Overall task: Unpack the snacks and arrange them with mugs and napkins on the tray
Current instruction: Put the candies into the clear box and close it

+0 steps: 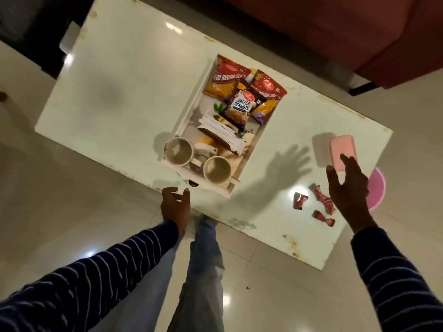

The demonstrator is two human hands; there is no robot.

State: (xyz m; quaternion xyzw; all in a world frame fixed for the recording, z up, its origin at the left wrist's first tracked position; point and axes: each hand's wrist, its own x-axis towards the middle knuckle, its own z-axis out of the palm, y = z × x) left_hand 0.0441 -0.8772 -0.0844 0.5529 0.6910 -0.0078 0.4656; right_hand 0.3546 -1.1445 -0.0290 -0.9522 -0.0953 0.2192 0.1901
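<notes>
A white tray (191,111) lies on the white table (119,87). Its far end holds two red-and-yellow snack packets (226,77) (268,97) and a dark salted peanuts packet (241,107). A stack of napkins (223,135) lies mid-tray. Two cream mugs (178,150) (217,170) stand at its near end. My left hand (175,204) hovers at the table's near edge beside the tray's corner, fingers loosely curled, holding nothing. My right hand (347,185) is raised over the table's right part, fingers spread, above several torn red wrapper pieces (322,204).
A pink rectangular case (341,149) lies on the table just beyond my right hand. A pink round object (377,188) sits on the floor past the table's right edge. A red-brown sofa (347,32) stands behind the table. My legs (201,271) stand against the near edge.
</notes>
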